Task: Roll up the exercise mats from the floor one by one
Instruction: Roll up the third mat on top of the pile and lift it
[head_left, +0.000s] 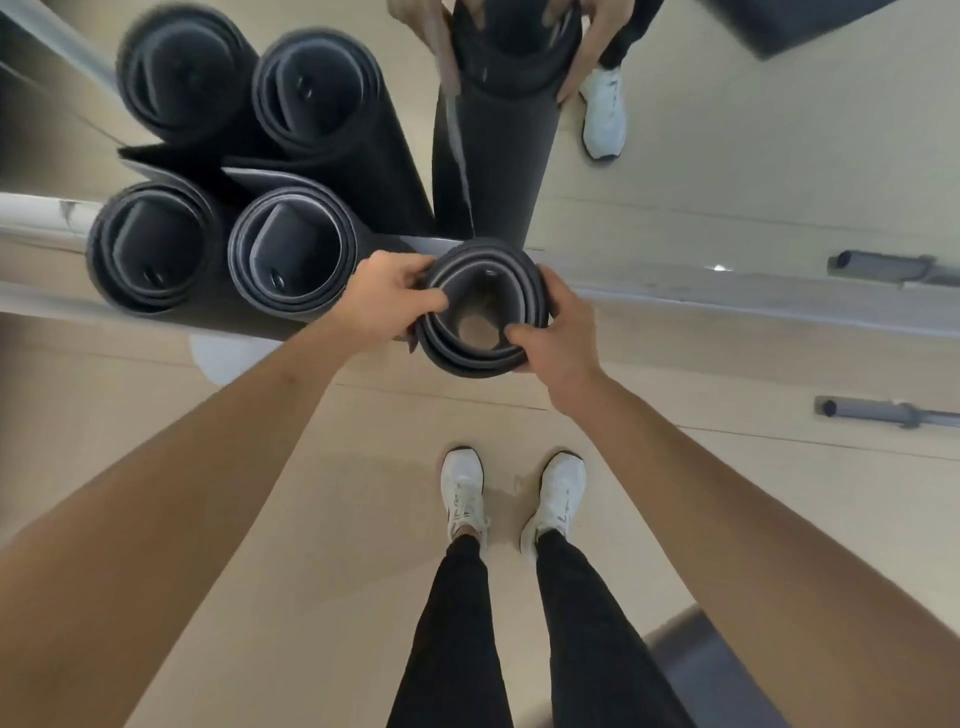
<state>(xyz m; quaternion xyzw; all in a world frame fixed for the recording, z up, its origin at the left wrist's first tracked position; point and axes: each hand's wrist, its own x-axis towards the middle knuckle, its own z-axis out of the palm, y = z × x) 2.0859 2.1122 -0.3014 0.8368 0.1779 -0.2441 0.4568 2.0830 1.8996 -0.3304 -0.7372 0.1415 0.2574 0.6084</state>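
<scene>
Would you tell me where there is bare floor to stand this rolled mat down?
Bare floor lies right of the held mat, toward the barbell, and in front of the shoes. Its left is crowded by two standing rolls.

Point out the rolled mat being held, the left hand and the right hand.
held rolled mat (480, 358): head view, on the lower rim of its coiled top end.
left hand (387, 299): head view, on the back of the hand.
right hand (563, 332): head view, on the back of the hand.
</scene>
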